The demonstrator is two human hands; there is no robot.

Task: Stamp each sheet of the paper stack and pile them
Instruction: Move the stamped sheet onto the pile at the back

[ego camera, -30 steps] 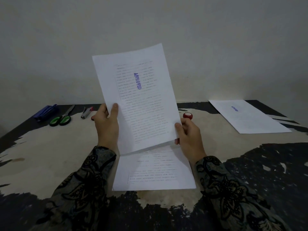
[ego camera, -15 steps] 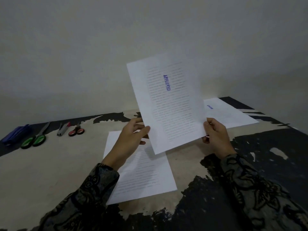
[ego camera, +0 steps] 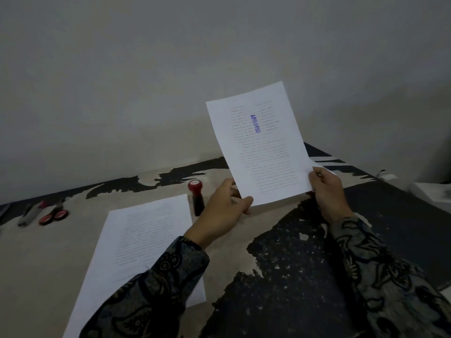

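Nearest, the unstamped paper stack (ego camera: 136, 252) lay on the counter (ego camera: 36, 264) at left. Beyond it, left hand (ego camera: 219, 213) and right hand (ego camera: 328, 191) pinched the stamped sheet (ego camera: 261, 145) upright, fingers clamped on its lower corners. Such a light pinch might let it droop or slip, landing askew.

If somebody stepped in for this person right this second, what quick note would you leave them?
Left hand and right hand each pinch a bottom corner of the stamped sheet, held up in the air, its blue APPROVED mark showing.
The unstamped stack lies on the table, with the stamper standing beside it.
Left: lay this sheet on the stamped pile, then stamp the rest.
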